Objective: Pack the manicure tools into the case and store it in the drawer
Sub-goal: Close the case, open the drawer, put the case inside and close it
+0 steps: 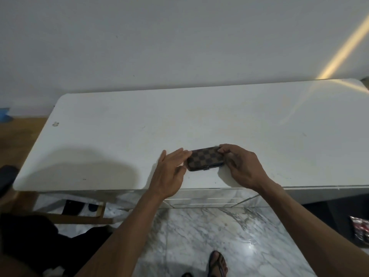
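I'm seeing the case lying flat and closed on the white table, near the front edge, right of centre. It's showing a brown checkerboard pattern with a dark rim; I'm not reading any brand, label or text on it.

The right hand is gripping the case's right end, fingers curled over the top corner, thumb at the near side. The left hand is sitting at the case's left end with fingers stretched out flat and close together, fingertips touching the top left corner, not wrapped around it.

Below the table edge, white drawer fronts are showing between the two forearms; I can't tell whether any is ajar. The marble floor is showing underneath, with a foot in a sandal at the bottom. A dark printed packet is lying at the right edge, its writing too blurred for me to read.
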